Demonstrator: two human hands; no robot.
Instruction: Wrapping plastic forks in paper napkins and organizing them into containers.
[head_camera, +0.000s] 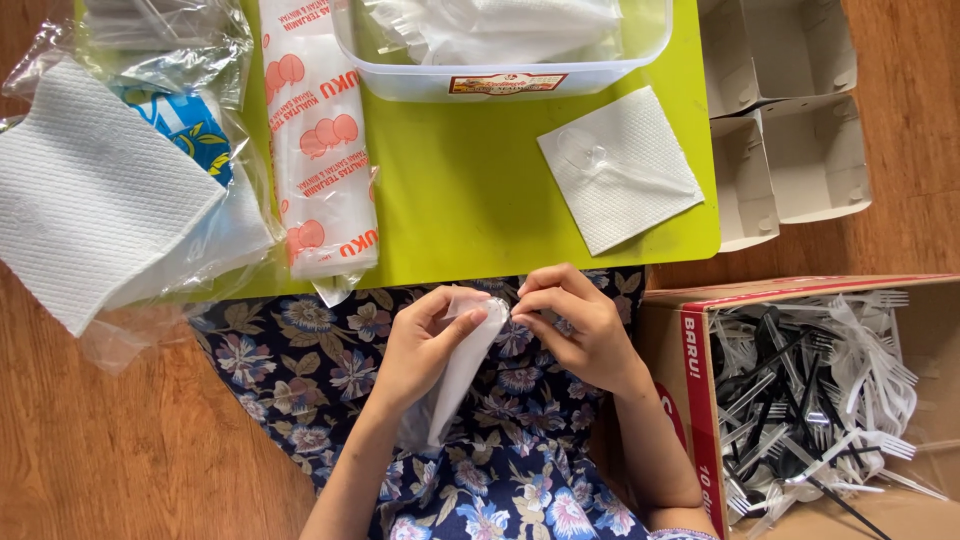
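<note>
A wooden floor (120, 450) runs under everything in the head view, with a low lime-green bench (470, 190) at twelve o'clock and the person's flowered lap just below it.

At the centre, over the lap, the left hand (425, 345) pinches a thin clear plastic sleeve (460, 375) near its mouth, thumb on top. The right hand (575, 325) nips the same opening with its fingertips at about one o'clock from the left. Both hands are closed on the sleeve, which hangs down toward six o'clock.

By my judgement the sleeve is feather-light, limp and slippery, liable to cling shut. It is best held at the two lips of the mouth, as now, and not by its body.

Counted:
- One white napkin (620, 170) lies on the bench at one o'clock, with one clear plastic spoon (600, 160) on it.
- One clear tub (500, 60) sits at twelve.
- One printed pack of sleeves (320, 140) lies at eleven.
- One stack of paper napkins (90, 190) in wrap lies at ten.
- Two open paper boxes (800, 150) stand at two o'clock.
- One carton (690, 380) at four holds forks (830, 390), white and black, too tangled to count.
</note>
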